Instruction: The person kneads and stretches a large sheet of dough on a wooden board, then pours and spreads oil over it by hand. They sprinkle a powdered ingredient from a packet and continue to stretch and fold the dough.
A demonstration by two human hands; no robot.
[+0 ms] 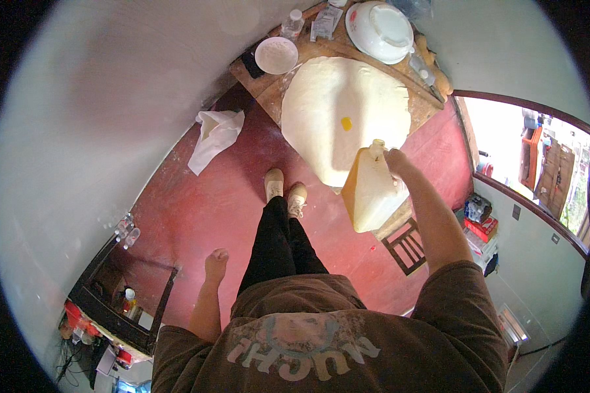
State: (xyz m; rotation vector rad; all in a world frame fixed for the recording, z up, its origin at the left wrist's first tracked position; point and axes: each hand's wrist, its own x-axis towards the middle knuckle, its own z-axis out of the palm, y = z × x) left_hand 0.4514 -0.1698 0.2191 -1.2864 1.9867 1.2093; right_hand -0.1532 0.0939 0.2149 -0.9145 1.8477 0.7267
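Observation:
My right hand (397, 164) grips a large plastic jug of yellow oil (373, 191) near its neck, over the near right edge of a wide sheet of rolled dough (314, 113). A small yellow pool of oil (346, 124) lies on the middle of the dough. The dough covers much of a wooden board (268, 93) on the table, and its near edge hangs past the board. Low at my side, away from the table, is my left hand (217, 263); its fingers are curled, and whether it holds anything cannot be made out.
A bowl of white powder (276, 55), a plastic bottle (292, 24) and an upturned enamel basin (379, 32) stand behind the dough. A white cloth or bag (216, 137) lies by the left wall. A wooden chair (405, 245) stands near my right arm, a dark cabinet (113, 314) at lower left.

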